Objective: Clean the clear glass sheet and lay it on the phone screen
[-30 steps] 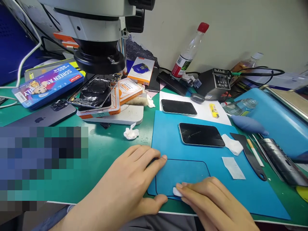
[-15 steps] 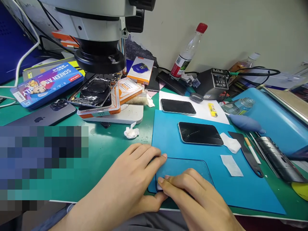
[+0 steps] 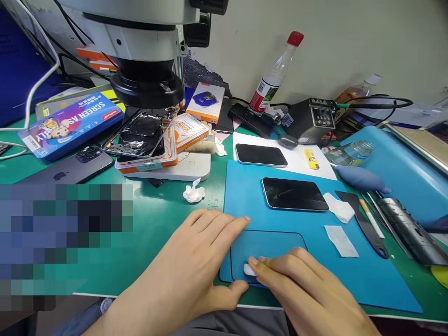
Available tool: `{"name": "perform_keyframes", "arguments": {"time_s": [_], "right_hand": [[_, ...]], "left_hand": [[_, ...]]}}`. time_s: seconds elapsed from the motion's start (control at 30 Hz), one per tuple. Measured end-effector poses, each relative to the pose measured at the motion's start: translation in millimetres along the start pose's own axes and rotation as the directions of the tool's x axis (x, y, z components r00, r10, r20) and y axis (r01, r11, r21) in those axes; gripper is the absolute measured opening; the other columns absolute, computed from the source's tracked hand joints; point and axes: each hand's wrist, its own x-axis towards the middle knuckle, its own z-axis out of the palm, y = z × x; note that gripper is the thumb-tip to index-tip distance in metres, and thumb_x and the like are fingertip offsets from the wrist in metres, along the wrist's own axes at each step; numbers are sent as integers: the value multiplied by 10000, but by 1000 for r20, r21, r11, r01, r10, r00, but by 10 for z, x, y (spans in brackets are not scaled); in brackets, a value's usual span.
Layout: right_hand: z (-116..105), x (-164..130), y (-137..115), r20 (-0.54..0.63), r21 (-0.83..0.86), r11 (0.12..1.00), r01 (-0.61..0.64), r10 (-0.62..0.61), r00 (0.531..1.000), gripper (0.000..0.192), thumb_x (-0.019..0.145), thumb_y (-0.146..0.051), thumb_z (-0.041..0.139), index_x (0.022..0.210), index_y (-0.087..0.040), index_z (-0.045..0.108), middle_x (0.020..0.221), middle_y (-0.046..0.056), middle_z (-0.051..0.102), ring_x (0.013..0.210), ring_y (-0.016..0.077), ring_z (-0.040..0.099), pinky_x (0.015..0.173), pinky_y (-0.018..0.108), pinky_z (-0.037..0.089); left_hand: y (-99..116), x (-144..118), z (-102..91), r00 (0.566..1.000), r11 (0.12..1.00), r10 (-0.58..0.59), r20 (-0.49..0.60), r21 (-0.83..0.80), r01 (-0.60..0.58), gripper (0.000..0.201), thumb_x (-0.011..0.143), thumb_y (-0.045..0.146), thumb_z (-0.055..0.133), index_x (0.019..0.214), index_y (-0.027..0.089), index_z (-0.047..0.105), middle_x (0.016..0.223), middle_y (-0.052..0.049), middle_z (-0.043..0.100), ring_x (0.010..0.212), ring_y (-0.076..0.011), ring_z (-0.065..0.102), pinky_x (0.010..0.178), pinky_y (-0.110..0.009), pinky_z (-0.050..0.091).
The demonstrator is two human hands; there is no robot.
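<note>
A clear glass panel with a thin black edge, phone-shaped, lies flat on a blue mat. My left hand spans its left end, with fingers stretched out past the far edge and the thumb apart at the near edge. Between the pinched fingers of my right hand is a small white wipe, pressed on the glass toward its near side. My right hand hides the glass's near right corner. Beyond the panel rests a dark-screened phone.
A microscope overhangs the left back, above an opened phone on boxes. Right of the glass lie a white paper piece, a black spudger and tweezers. A crumpled tissue sits left of the mat. A bottle stands behind.
My right hand has slid the wipe rightward across the glass, away from the left edge. My left index finger has straightened and reaches slightly farther.
</note>
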Motion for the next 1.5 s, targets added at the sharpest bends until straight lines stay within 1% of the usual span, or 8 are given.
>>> {"name": "perform_keyframes", "arguments": {"time_s": [0.17,0.37,0.53,0.73,0.9,1.23,1.37,1.5], "right_hand": [[8,30,25,-33,9,1000,18,-18,999,287,1046,-37,529,1259,-107,708,958,85,720,815,177,582,735,311,532],[-20,30,60,26,-35,999,2,-1,1000,399,999,47,522,1335,-94,684,1052,95,707,924,172,582,838,293,527],[33,89,42,-30,13,1000,23,-23,999,288,1036,-25,554,1286,-86,685,996,96,697,853,180,548,752,315,515],[-5,28,68,18,-13,1000,16,-16,1000,395,994,56,525,1323,-94,685,1079,100,711,946,171,590,851,291,521],[70,147,54,-31,20,999,-24,25,999,329,1027,-3,541,1308,-117,669,1048,93,704,880,182,565,781,317,525],[39,165,53,-10,-57,996,-73,73,997,334,1043,-19,520,1330,-127,652,1013,89,670,881,200,552,765,337,538],[13,128,86,-25,-119,992,-45,42,999,303,1055,-31,524,1319,-103,652,1052,104,685,920,197,572,822,328,547],[61,185,82,-64,-142,990,-8,-1,998,294,1069,-47,496,1312,-81,656,1010,110,698,858,201,569,757,337,539]], "left_hand": [[2,9,1,1000,1000,-3,-13,3,3,878,852,219,807,1610,227,362,1389,-58,669,1281,-291,594,1123,-487,495],[1,5,18,1000,1000,0,-4,1,0,976,852,308,854,1654,211,306,1404,-73,655,1276,-300,588,1117,-487,489],[-3,5,33,1000,1000,-23,0,-20,23,1085,838,297,878,1701,230,223,1383,-62,662,1268,-285,592,1127,-468,479],[-7,16,44,1000,1000,-14,-2,-15,14,1168,815,337,905,1713,206,170,1350,-73,657,1234,-295,598,1097,-475,492],[-26,19,92,999,998,-33,-17,-56,32,1227,795,304,902,1730,252,109,1274,-43,669,1198,-293,602,1091,-483,492],[-63,14,143,998,996,-56,-29,-70,54,1356,742,291,933,1740,316,15,1407,-50,668,1286,-304,608,1106,-494,497],[-72,25,160,998,996,-61,-9,-60,60,1374,725,321,945,1739,327,17,1400,-55,670,1273,-314,617,1087,-503,507],[-76,22,166,998,998,-58,-14,-41,57,1398,706,279,935,1731,342,-13,1387,-51,678,1254,-318,630,1078,-505,512]]}}
